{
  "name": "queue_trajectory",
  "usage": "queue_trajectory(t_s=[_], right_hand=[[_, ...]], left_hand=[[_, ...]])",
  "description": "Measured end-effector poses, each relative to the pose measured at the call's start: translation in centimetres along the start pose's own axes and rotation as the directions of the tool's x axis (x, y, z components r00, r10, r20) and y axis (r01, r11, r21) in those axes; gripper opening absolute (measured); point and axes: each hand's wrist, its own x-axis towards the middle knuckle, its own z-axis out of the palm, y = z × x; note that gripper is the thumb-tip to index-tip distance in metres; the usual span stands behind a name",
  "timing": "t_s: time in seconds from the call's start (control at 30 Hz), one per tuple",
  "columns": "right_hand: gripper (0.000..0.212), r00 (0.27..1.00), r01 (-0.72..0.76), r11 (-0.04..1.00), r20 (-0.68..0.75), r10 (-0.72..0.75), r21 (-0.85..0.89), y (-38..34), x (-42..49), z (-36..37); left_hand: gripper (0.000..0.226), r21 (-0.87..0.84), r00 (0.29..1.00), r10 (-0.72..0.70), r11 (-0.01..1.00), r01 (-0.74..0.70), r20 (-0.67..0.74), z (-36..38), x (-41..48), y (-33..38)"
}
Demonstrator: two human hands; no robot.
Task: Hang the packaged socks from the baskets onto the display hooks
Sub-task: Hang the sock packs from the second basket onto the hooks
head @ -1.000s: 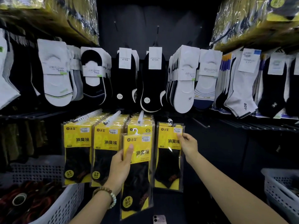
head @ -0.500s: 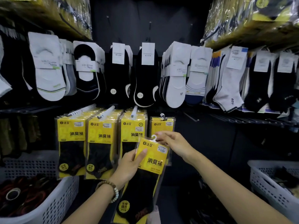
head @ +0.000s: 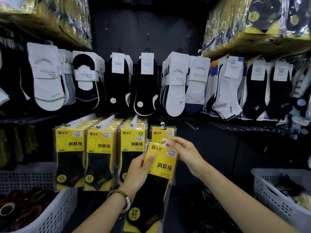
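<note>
I hold a yellow sock pack (head: 161, 167) with black socks, tilted to the right, in front of the lower hook row. My left hand (head: 139, 170) grips its left edge, thumb on the front. My right hand (head: 183, 153) pinches its top right corner beside the white plastic hanger (head: 165, 142). Just behind the pack hangs a single yellow pack (head: 161, 133) on the fourth display hook (head: 162, 124). Three fuller hooks of the same yellow packs (head: 101, 153) hang to the left.
White perforated baskets stand at lower left (head: 55, 214) and lower right (head: 276, 200), both with goods inside. A row of white and black socks (head: 144, 84) hangs above. Wrapped yellow bundles (head: 255, 24) sit on the upper shelves. Dark bare wall lies right of the fourth hook.
My right hand left the hanging pack on the fourth hook and took the top of the pack in my left hand. That pack moved right and tilted.
</note>
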Motion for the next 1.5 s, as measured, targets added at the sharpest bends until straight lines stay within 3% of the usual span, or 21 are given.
queue_trajectory(t_s=[0.13, 0.3, 0.5, 0.73, 0.83, 0.9, 1.07, 1.33, 1.43, 1.5], right_hand=[[0.04, 0.995, -0.088, 0.985, -0.04, 0.095, 0.149, 1.7, 0.1, -0.7], [0.025, 0.984, -0.176, 0.977, -0.015, 0.179, 0.119, 3.4, 1.1, -1.5], [0.016, 0.955, -0.09, 0.989, -0.272, 0.12, 0.121, 4.1, 4.3, -2.9], [0.009, 0.971, 0.019, 1.0, -0.239, -0.024, -0.022, 3.9, 8.2, -1.6], [0.009, 0.956, -0.033, 0.999, -0.292, 0.034, 0.007, 5.0, 9.3, -1.3], [0.02, 0.931, -0.084, 0.995, -0.353, 0.096, 0.049, 6.1, 9.7, -1.3], [0.032, 0.874, -0.186, 0.98, -0.442, 0.2, 0.075, 8.5, 8.2, -2.3], [0.032, 0.943, -0.251, 0.957, -0.263, 0.206, -0.149, 13.0, -2.0, -2.2], [0.027, 0.931, -0.359, 0.909, -0.147, 0.333, -0.214, 17.4, -7.7, -0.9], [0.028, 0.889, -0.457, 0.846, -0.111, 0.444, -0.273, 21.4, -11.9, 0.3]], left_hand=[[0.047, 0.001, 0.997, -0.077, 0.997, 0.077, 0.01, 1.0, 1.5, -0.7], [0.027, -0.1, 0.988, -0.156, 0.983, 0.157, 0.02, 1.9, 3.8, -1.1], [0.045, -0.052, 0.985, -0.17, 0.984, 0.171, 0.021, 1.9, 6.0, -2.1], [0.061, -0.087, 0.99, -0.14, 0.987, 0.136, -0.034, 2.4, 7.5, -3.7], [0.054, -0.071, 0.99, -0.134, 0.989, 0.13, -0.044, 2.6, 8.0, -4.4], [0.044, -0.047, 0.991, -0.125, 0.991, 0.123, -0.042, 2.9, 8.2, -4.7], [0.065, 0.03, 0.988, -0.147, 0.989, 0.148, -0.04, 3.1, 7.6, -5.7], [0.072, 0.271, 0.961, -0.254, 0.938, 0.217, 0.111, 1.1, -0.8, -9.5], [0.067, 0.309, 0.925, -0.358, 0.901, 0.306, 0.127, 0.5, -7.7, -12.9], [0.063, 0.317, 0.865, -0.482, 0.849, 0.422, 0.141, 0.5, -13.0, -15.8]])
